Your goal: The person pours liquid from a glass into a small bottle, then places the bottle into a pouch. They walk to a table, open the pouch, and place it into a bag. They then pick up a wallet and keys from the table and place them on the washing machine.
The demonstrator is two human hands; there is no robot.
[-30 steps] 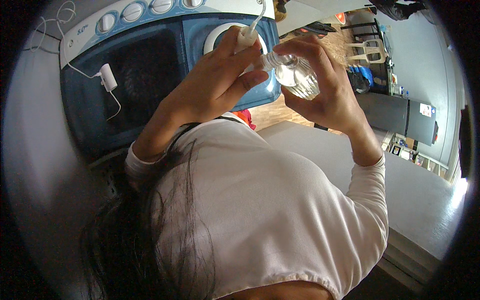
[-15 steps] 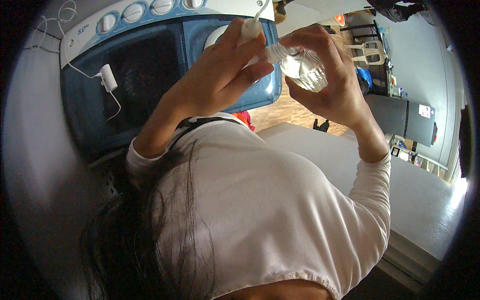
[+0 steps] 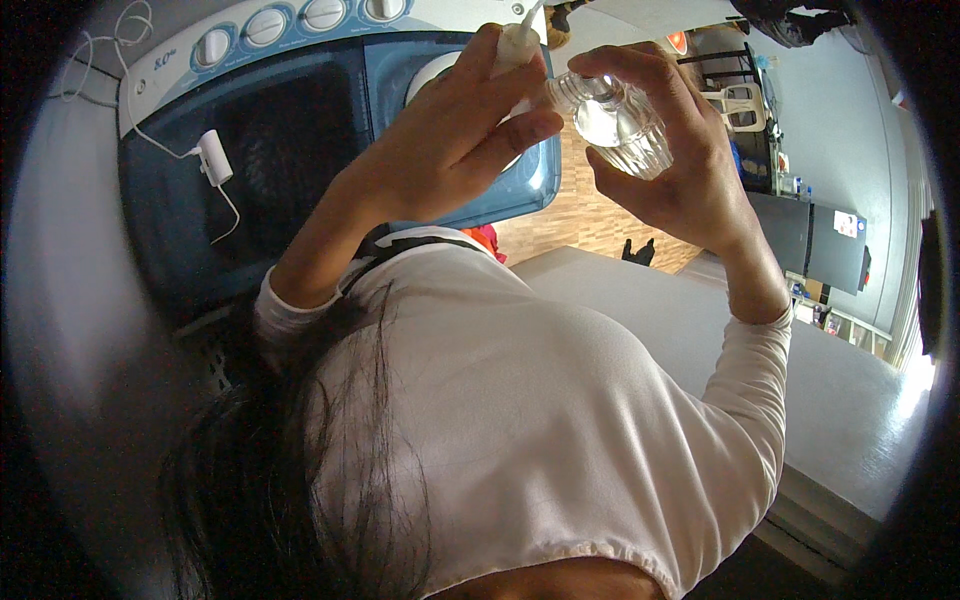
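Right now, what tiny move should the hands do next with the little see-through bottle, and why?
Probably draw the white pump top straight out and away. The left hand grips it right at the neck of the clear bottle, which the right hand holds tilted above the blue washing machine. Whether the top is already loose cannot be told.

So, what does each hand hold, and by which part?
The right hand holds a small clear bottle around its body. The left hand fingers pinch its white pump top near the neck.
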